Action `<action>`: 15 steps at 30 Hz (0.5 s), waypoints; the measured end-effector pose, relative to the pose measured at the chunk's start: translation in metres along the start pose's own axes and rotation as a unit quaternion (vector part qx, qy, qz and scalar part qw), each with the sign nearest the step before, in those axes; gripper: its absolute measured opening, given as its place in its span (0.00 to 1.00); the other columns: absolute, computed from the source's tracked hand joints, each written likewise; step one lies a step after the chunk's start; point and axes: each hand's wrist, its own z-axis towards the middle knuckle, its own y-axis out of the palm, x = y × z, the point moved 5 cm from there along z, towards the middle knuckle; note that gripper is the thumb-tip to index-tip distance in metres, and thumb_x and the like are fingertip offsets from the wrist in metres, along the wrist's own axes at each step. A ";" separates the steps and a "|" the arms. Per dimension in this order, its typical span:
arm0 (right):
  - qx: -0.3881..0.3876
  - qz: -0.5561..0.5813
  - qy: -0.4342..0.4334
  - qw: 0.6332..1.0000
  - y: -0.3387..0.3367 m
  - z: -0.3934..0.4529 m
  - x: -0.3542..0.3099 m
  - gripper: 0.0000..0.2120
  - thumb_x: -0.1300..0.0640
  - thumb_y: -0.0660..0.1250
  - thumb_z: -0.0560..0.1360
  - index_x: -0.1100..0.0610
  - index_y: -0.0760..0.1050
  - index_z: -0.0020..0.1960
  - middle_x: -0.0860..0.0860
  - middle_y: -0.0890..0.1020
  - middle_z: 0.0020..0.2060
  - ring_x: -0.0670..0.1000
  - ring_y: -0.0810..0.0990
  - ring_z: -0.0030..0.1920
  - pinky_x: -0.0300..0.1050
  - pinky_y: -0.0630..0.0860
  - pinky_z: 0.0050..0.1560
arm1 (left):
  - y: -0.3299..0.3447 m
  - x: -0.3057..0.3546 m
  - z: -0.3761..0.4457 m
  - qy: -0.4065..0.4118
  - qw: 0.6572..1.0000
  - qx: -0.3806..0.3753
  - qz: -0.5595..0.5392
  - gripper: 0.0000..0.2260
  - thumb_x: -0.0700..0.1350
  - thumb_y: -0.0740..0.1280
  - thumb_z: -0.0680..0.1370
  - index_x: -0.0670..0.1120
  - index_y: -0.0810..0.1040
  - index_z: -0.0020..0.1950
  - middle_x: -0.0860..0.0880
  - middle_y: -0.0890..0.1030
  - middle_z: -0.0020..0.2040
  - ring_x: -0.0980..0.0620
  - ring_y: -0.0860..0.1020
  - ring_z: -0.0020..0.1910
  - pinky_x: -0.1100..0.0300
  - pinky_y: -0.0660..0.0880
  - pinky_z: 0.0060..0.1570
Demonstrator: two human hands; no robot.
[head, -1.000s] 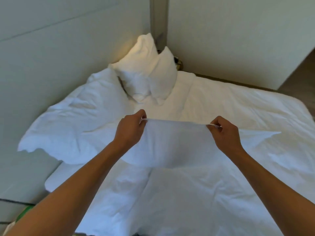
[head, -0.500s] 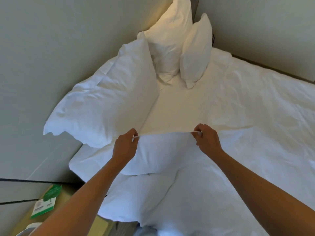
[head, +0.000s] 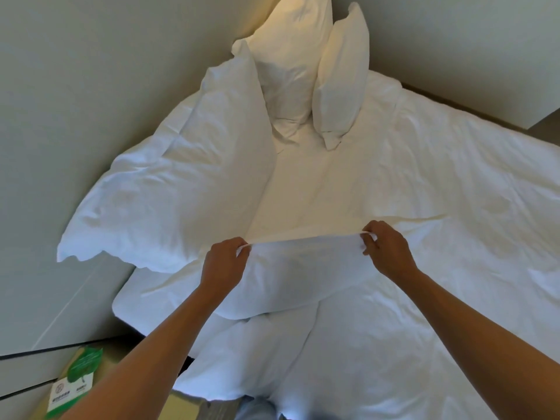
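A white duvet (head: 394,313) covers the bed, and its top edge (head: 303,237) is lifted into a taut fold between my hands. My left hand (head: 224,265) pinches that edge at the left end. My right hand (head: 388,253) pinches it at the right end. Beyond the fold, the bare white sheet (head: 303,183) shows. A large white pillow (head: 169,201) leans against the left wall. Two more white pillows (head: 291,56) (head: 342,80) stand upright in the far corner.
Pale walls close in the bed on the left and at the back. A wooden bedside surface (head: 100,383) at the lower left carries a green and white card (head: 75,386). Floor shows at the far right (head: 545,125).
The view has tilted down and closer to the bed. Both hands kept their pinch on the duvet edge and brought it lower, nearer the mattress.
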 end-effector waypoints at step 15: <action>0.037 0.112 -0.035 0.992 -0.024 0.020 0.001 0.12 0.60 0.70 0.81 0.54 0.70 0.42 0.48 0.83 0.31 0.38 0.84 0.37 0.39 0.74 0.35 | -0.001 0.026 -0.031 -0.038 0.998 0.047 -0.024 0.11 0.47 0.64 0.83 0.48 0.81 0.44 0.50 0.84 0.39 0.48 0.84 0.40 0.47 0.82 0.47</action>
